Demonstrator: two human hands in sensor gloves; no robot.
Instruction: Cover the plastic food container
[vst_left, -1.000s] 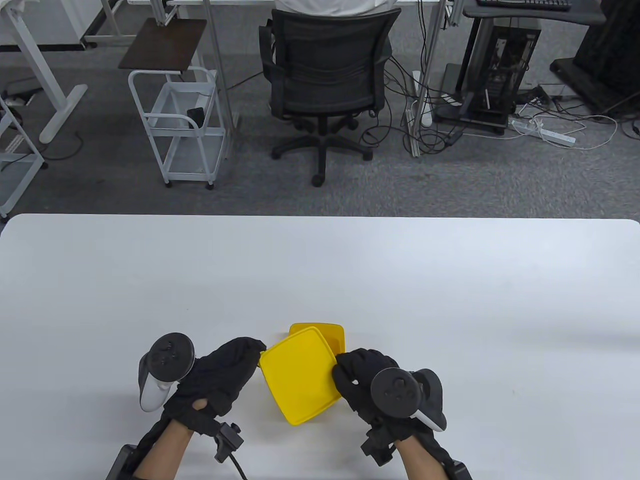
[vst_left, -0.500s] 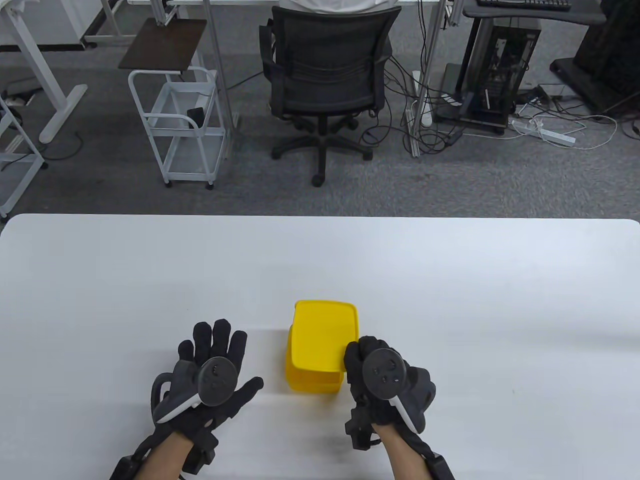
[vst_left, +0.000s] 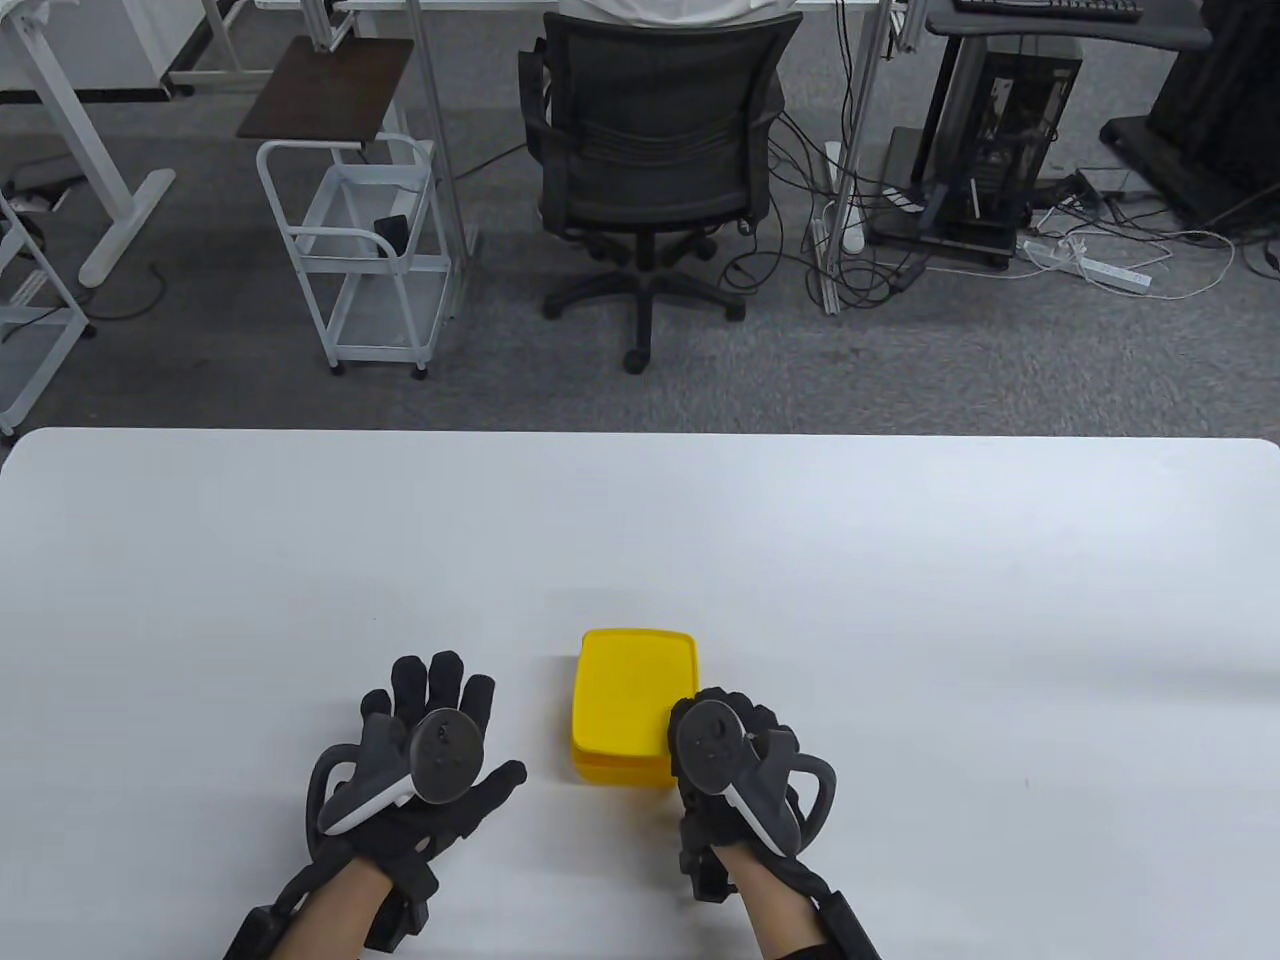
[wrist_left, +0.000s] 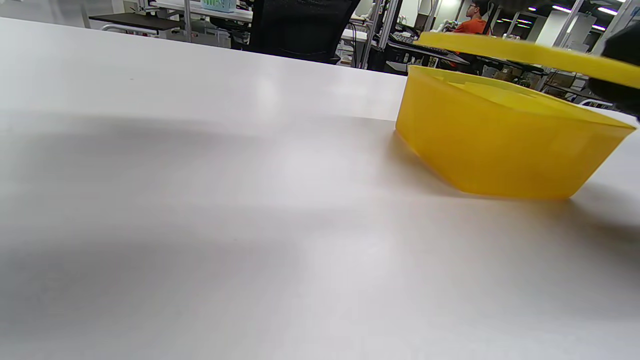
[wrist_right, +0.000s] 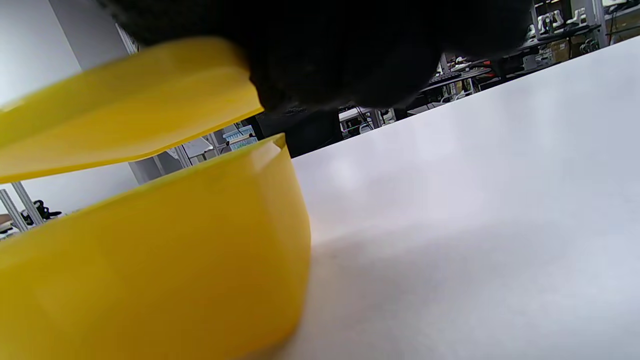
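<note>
Yellow lid (vst_left: 632, 688) hovers just over the box (wrist_left: 500, 150) near me on the bench (vst_left: 900, 600), my right hand (vst_left: 735, 765) pinching its near-right corner; left hand (vst_left: 425, 765) spread, idle. Tilted, it may seat crooked.

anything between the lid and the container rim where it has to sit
Nothing visible. The yellow lid, held by the right hand, hovers just above the yellow container, with only an open gap between them.

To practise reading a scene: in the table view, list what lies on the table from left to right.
left hand → yellow lid held over the yellow container → right hand, holding the lid's near right corner.
</note>
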